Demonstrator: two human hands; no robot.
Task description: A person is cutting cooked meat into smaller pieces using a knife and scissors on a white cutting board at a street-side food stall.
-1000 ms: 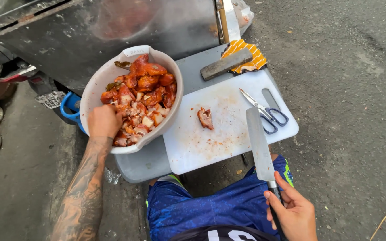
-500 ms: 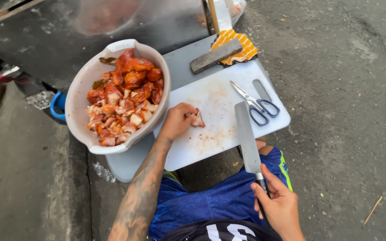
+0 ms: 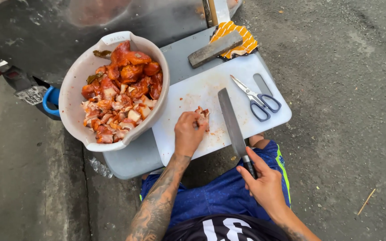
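Grey asphalt surrounds a low grey table (image 3: pixel 132 158) that carries a white cutting board (image 3: pixel 228 96), with a dull metal cart body across the twelve o'clock edge of the view. At the board's centre lies a small piece of meat (image 3: pixel 202 117), reddish outside and pale within; the left hand (image 3: pixel 188 134) rests on it with fingers curled down, pinning it against the board. At five o'clock from the meat, the right hand (image 3: pixel 264 183) is closed around the dark handle of a long cleaver (image 3: pixel 232 120), whose blade lies just beside the meat on its three o'clock side, pointing toward twelve. At nine o'clock a white basin (image 3: pixel 74 82) holds chopped red-glazed meat chunks. Blue-handled scissors (image 3: pixel 255 98) lie at the board's three o'clock edge, and a grey sharpening stone (image 3: pixel 214 49) on an orange-and-white striped cloth (image 3: pixel 244 40) sits at twelve o'clock.
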